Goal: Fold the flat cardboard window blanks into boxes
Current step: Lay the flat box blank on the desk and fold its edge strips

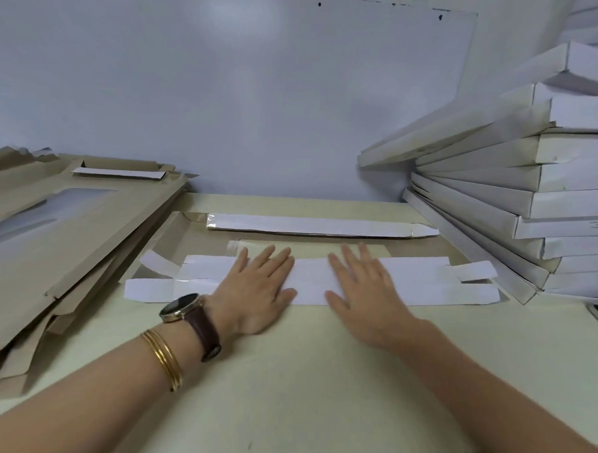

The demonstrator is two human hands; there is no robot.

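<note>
**Blank (310, 284) on the worktop (297, 380), near flap under the crease**

Lies flat right beneath the fingers, brown inner face up, with the long white near flap folded over onto it. Pressed down by the left hand (259, 289) and the right hand (365, 292) side by side at the middle of the flap. Left fingers (271, 258) and right fingers (347, 262) straight and slightly spread, palms down, pinching nothing.

Just beyond the fingertips: the far flap (308, 226), already turned over and lying low. Out past the fingers on either side: small end tabs (474, 270), loose and unfolded.

Well left of the fingers: a heap of flat window blanks (68, 236). Well right: a leaning stack of finished white boxes (494, 183).

Step in hand, by the look of it: setting the crease on the long side, early in this box. Next move likely calls for sliding the palms outward along the fold, then raising both long walls and tucking the end tabs, with even pressure to keep the line straight.
</note>
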